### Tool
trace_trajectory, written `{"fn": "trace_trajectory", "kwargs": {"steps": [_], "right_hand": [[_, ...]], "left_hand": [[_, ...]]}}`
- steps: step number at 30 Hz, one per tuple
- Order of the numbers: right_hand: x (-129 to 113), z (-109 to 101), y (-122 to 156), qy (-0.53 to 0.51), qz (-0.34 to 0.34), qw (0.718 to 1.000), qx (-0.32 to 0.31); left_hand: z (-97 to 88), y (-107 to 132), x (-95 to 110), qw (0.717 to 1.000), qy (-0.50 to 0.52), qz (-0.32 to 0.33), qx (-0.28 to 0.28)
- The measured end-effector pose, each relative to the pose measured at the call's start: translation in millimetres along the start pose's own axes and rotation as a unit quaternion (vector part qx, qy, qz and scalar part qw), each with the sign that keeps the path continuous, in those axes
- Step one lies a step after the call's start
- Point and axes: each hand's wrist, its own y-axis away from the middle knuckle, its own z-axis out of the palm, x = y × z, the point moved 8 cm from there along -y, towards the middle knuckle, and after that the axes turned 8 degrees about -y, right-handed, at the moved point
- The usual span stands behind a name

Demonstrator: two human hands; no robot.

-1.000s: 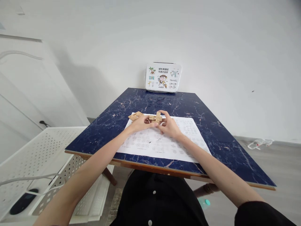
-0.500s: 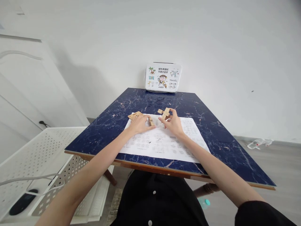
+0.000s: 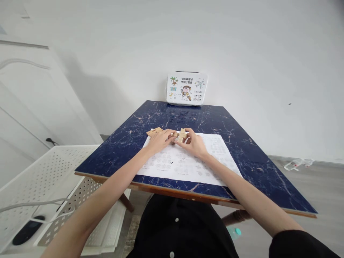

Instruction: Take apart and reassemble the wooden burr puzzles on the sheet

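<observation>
Over the printed paper sheet [image 3: 182, 165] my two hands are close together around small light wooden puzzle blocks. My right hand [image 3: 196, 144] grips a cluster of interlocked wooden puzzle blocks [image 3: 182, 135] between thumb and fingers. Against the cluster's left side, my left hand [image 3: 160, 140] is closed with its fingertips on another wooden block [image 3: 175, 134], mostly covered by the fingers. Just behind the left hand lies a flat wooden piece [image 3: 154, 131] with dark slots, on the sheet's far left corner. The fingers hide how the blocks meet.
The sheet lies on a dark blue marbled table [image 3: 129, 143] with a wooden edge. A white printed case [image 3: 186, 89] stands at the back against the wall. To the left is a white perforated rack [image 3: 48, 172] holding a cable and a dark object [image 3: 28, 231].
My right hand has moved left and slightly down with the block cluster, up to my left hand. The left hand's fingers have lifted a block from the sheet to meet it.
</observation>
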Motion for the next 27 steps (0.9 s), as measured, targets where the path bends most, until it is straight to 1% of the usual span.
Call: {"fn": "trace_trajectory", "kwargs": {"steps": [2,5,7,9,12,16,18,22,25,27], "right_hand": [[-4,-1,0,0.007,-0.016,1.000,0.004],[-11,-2,1,0.005,-0.035,0.999,0.007],[-14,-2,2,-0.027,-0.043,0.999,0.003],[-18,-2,2,-0.083,-0.055,0.995,0.000],[-23,-6,2,-0.140,-0.085,0.986,0.017],[-30,-15,5,-0.132,-0.134,0.980,0.059],[-33,-16,5,-0.132,-0.145,0.979,0.059],[-35,-16,6,-0.145,-0.142,0.977,0.060],[-41,-16,8,-0.156,-0.159,0.974,0.050],[-44,-17,9,-0.152,-0.166,0.973,0.058]], "left_hand": [[-2.8,0,2,1.000,-0.009,0.018,0.011],[-2.8,-1,6,0.999,-0.012,0.044,0.004],[-1.1,0,10,0.998,-0.010,0.066,-0.009],[0.1,0,13,0.996,-0.010,0.082,-0.020],[-0.1,0,14,0.997,-0.010,0.079,-0.024],[-2.3,-1,14,0.997,0.000,0.073,-0.014],[-3.9,-1,14,0.997,0.003,0.076,-0.001],[-7.4,-1,13,0.996,0.012,0.081,0.032],[-7.1,-1,12,0.996,0.009,0.084,0.035],[-9.3,-1,11,0.996,0.008,0.072,0.044]]}}
